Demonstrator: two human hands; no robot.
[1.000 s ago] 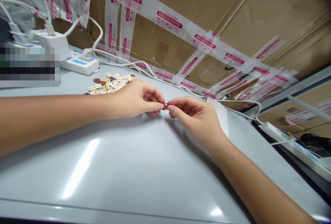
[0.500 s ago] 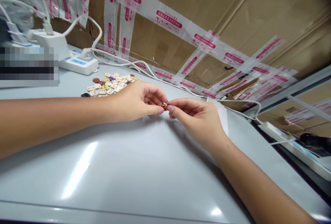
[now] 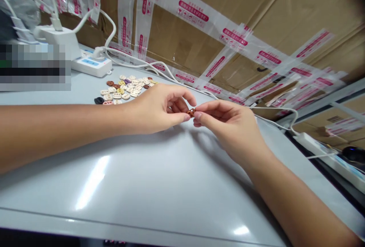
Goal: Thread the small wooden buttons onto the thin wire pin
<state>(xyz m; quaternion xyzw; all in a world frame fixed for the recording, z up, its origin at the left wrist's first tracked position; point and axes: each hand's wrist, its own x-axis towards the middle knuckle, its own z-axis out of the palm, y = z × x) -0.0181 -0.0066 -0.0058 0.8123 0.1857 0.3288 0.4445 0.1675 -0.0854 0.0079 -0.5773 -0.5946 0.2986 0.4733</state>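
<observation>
A small brown oval piece with holes (image 3: pixel 191 113), perhaps a button or a link, is held up between my two hands above the table. The thumb of my left hand (image 3: pixel 159 110) presses at its left end, with the curled fingers behind and the index finger lifted. At the other end my right hand (image 3: pixel 228 119) pinches it between thumb and index finger. Whether it is one piece or two joined is too small to tell. Beyond my left wrist lies a loose pile of similar oval pieces (image 3: pixel 125 87), mostly cream, some brown, yellow, purple and black.
A white power strip (image 3: pixel 94 66) with plugged-in adapters stands at the back left. White cables (image 3: pixel 168 74) run along the taped cardboard boxes (image 3: pixel 176 37) behind the grey table (image 3: pixel 137 186). Another power strip (image 3: pixel 327 159) lies at the right edge.
The view has shifted slightly, so my hands appear a little farther right. My left index finger has lifted off the brown piece; both hands remain at it.
</observation>
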